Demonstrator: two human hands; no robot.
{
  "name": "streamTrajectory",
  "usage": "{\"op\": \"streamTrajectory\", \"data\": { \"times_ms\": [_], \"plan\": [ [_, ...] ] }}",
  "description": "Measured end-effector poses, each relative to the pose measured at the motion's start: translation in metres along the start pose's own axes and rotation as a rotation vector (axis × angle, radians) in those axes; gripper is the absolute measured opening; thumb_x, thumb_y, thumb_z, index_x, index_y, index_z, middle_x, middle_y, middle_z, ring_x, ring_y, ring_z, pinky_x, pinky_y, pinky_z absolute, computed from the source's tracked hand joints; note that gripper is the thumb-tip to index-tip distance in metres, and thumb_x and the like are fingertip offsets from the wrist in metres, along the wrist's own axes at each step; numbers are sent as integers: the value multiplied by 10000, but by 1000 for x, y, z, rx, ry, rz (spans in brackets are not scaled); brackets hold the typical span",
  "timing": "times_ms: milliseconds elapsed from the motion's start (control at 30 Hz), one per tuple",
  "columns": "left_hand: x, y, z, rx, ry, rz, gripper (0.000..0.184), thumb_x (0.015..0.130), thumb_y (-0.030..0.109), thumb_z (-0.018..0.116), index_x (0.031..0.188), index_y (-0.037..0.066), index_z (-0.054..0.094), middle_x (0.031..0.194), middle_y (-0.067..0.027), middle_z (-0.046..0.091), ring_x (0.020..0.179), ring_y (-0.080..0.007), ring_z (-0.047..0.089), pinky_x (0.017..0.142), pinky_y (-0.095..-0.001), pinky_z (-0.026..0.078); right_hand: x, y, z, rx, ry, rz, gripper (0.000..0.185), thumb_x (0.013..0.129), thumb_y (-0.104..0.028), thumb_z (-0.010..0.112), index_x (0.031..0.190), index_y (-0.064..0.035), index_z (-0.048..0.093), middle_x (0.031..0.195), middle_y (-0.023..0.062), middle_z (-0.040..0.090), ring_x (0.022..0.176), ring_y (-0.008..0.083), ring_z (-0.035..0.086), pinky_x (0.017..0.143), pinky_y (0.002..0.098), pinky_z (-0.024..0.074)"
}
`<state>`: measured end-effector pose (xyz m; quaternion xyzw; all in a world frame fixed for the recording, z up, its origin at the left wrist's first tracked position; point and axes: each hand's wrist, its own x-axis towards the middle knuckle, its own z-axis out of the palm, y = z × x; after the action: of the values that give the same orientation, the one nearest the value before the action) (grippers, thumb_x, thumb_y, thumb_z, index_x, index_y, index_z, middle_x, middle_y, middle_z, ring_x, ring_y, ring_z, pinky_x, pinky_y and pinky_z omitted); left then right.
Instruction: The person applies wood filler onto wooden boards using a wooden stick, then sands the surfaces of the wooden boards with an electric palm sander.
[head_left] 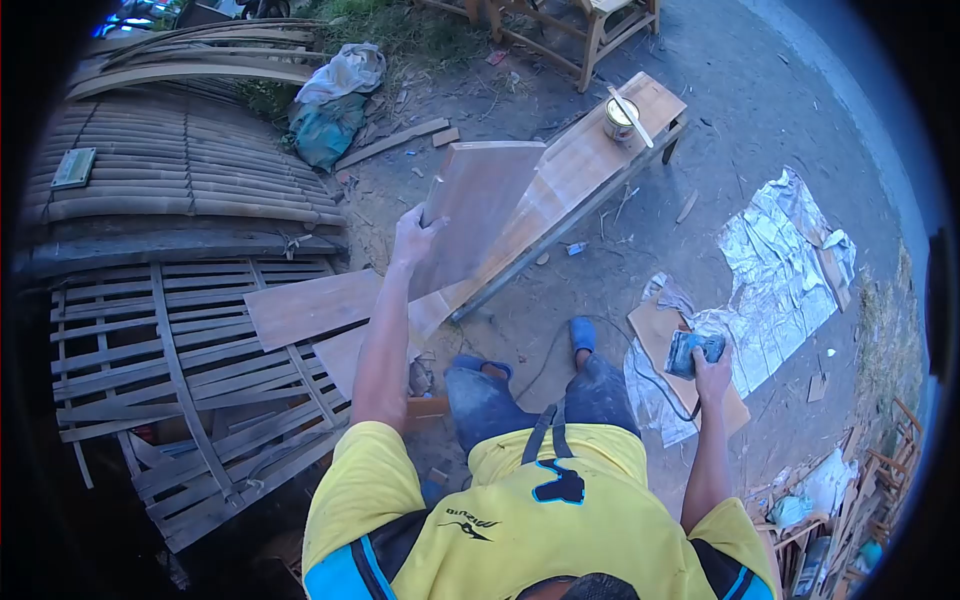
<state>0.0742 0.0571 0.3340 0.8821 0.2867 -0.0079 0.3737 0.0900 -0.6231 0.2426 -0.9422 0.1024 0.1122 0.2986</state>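
Note:
My left hand [417, 236] grips the left edge of a flat reddish-brown wooden board [480, 205], which is tilted up over the near part of a long wooden bench [570, 185]. Out to the right, my right hand [712, 372] is closed around a dark teal power sander [694, 352] with a black cord. The sander is over a brown board [655, 335] that lies on a crumpled silver sheet [780, 270]. An open can [620, 120] stands on the far part of the bench, with a flat stick [630, 116] across its top.
At the left are a bamboo platform [190, 150], a slatted wooden frame [180, 350] and more flat boards [310, 305]. Sacks [328, 125] lie behind them. A wooden stool [590, 40] stands at the back. Scrap wood and plastic [820, 490] are piled at lower right.

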Motion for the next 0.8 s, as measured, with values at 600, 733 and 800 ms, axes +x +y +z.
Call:
{"op": "streamTrajectory", "data": {
  "times_ms": [600,733,800],
  "plan": [
    [-145,-74,-25,-403,416,-196,412,886,265,906,1188,7,797,1039,-111,835,899,-150,757,833,-351,593,-16,-291,-14,100,-54,-568,760,831,-240,862,1503,-69,551,1326,245,657,1209,424,661,1053,490,525],
    [-144,-78,-18,-475,437,-147,420,907,285,882,1228,28,794,1044,-101,836,923,-139,764,844,-344,596,-54,-421,-4,167,-82,-962,772,849,-253,863,1529,-116,524,1307,226,634,1169,415,674,1006,492,554],
    [-145,-77,-22,-500,411,-145,426,916,293,872,1240,28,789,1052,-101,836,934,-140,763,855,-346,594,-64,-477,11,112,-62,-1104,791,857,-265,858,1551,-158,492,1269,232,632,1130,439,686,979,513,571]
  ]
}}
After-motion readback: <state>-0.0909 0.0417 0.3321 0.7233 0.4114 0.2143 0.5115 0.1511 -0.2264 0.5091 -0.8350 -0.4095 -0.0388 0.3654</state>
